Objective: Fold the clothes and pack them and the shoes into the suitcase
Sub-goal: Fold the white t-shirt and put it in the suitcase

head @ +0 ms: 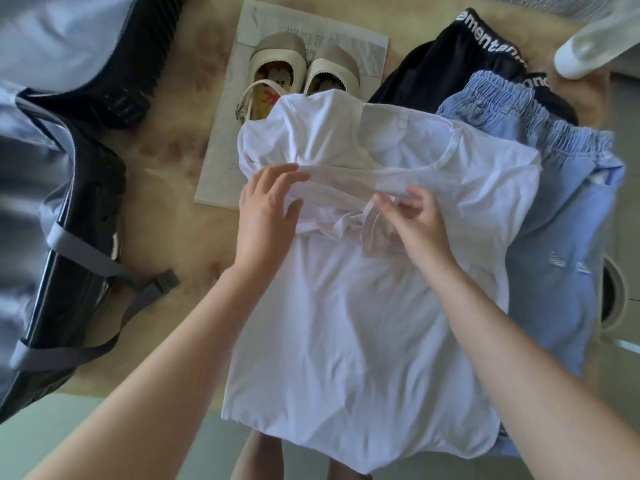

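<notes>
Lying flat at the middle of the table (173,237) is one white top (363,323), its hem hanging over the near edge; beyond it stand two cream shoes (277,65) side by side on one sheet of paper (221,161), their heels partly covered by the top's upper edge; to the right lie one blue garment (561,271) with a gathered waistband, partly under the top, and one black garment (433,64) with a lettered waistband behind it; one dark suitcase (69,237) sits open at the left, grey straps trailing from it. The left hand (266,209) rests on the top with fingers nearly straight and spread, pressing the folded-over strap edge; the right hand (415,220) has its fingers curled, pinching the same band of white fabric just beside it. The table is pale tan and mottled; a pale green floor (104,427) shows below its edge.
</notes>
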`<state>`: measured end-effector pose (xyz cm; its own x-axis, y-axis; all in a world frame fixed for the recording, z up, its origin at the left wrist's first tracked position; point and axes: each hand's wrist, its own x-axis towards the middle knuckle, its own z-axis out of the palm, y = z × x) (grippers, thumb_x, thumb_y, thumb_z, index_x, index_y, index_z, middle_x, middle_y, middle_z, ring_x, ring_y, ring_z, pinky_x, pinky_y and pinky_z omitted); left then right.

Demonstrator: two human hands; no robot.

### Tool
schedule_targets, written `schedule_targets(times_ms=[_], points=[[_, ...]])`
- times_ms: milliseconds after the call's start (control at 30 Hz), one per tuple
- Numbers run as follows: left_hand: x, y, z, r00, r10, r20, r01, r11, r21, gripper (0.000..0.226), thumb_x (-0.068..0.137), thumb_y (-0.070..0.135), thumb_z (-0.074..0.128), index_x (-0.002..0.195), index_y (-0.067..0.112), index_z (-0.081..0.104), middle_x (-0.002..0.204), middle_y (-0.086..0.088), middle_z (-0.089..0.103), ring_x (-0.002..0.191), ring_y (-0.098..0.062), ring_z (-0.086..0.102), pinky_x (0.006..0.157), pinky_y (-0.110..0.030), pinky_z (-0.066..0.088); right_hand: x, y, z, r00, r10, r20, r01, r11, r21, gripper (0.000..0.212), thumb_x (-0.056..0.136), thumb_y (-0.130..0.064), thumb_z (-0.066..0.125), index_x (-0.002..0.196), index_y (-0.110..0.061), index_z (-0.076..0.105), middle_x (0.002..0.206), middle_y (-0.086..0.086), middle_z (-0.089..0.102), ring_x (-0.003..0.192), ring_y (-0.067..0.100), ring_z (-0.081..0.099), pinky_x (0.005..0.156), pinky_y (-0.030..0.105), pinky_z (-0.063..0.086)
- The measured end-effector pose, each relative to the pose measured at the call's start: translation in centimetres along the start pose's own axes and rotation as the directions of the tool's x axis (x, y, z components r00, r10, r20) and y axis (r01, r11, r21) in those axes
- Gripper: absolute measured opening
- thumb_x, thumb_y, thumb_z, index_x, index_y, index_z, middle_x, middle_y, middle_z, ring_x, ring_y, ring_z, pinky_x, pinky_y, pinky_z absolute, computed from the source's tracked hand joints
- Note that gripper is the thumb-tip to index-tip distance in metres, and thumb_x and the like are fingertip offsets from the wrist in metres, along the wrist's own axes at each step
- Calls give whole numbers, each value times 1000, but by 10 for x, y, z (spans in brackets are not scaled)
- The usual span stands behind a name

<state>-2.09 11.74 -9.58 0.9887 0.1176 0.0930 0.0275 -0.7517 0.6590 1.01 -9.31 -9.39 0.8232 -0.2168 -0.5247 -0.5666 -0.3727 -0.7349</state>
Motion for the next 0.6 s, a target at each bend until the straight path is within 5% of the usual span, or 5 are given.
schedule_targets(times_ms=[100, 200, 300, 500, 600], points=[[13, -10, -2, 996, 54, 72, -63, 989, 133, 36, 81, 7, 66, 116, 15, 64, 117, -3, 62, 115, -28, 52, 99, -37, 33, 5, 2, 18, 991, -136, 9, 131, 938, -322, 87, 62, -56, 81, 133, -18, 46, 125, 0, 50, 117, 15, 49, 98, 31, 42], [22, -16, -4, 995, 79, 67, -93, 968, 232, 33, 79, 9, 70, 111, 14, 64, 109, -7, 60, 104, -30, 55, 95, -36, 32, 7, -1, 30, 982, -181, -51, 137, 871, -471, 66, 69, -41, 81, 123, -16, 52, 125, 3, 51, 118, 23, 47, 86, 31, 40], [28, -20, -8, 997, 56, 50, -68, 960, 271, 31, 79, 10, 71, 108, 11, 60, 106, -6, 60, 97, -28, 58, 93, -32, 27, 11, 2, 22, 976, -181, -117, 137, 940, -311, 30, 82, -12, 67, 111, -16, 59, 111, 0, 62, 106, 21, 58, 74, 24, 39], [44, -26, -23, 990, 133, 48, -142, 919, 367, 11, 85, 21, 66, 93, 14, 65, 86, -2, 66, 80, -28, 58, 85, -35, 24, 23, 16, -43, 980, -84, -181, 104, 989, 102, 37, 82, 11, 49, 104, -16, 64, 100, 7, 66, 95, 15, 61, 86, 23, 49], [53, -28, -27, 989, 149, 3, -137, 905, 402, 15, 89, 29, 61, 89, 15, 68, 85, -3, 66, 83, -29, 54, 88, -34, 21, 31, 23, -70, 974, -24, -224, 72, 975, 211, 44, 79, 14, 46, 99, -21, 64, 89, -3, 64, 84, 9, 60, 77, 23, 48]])
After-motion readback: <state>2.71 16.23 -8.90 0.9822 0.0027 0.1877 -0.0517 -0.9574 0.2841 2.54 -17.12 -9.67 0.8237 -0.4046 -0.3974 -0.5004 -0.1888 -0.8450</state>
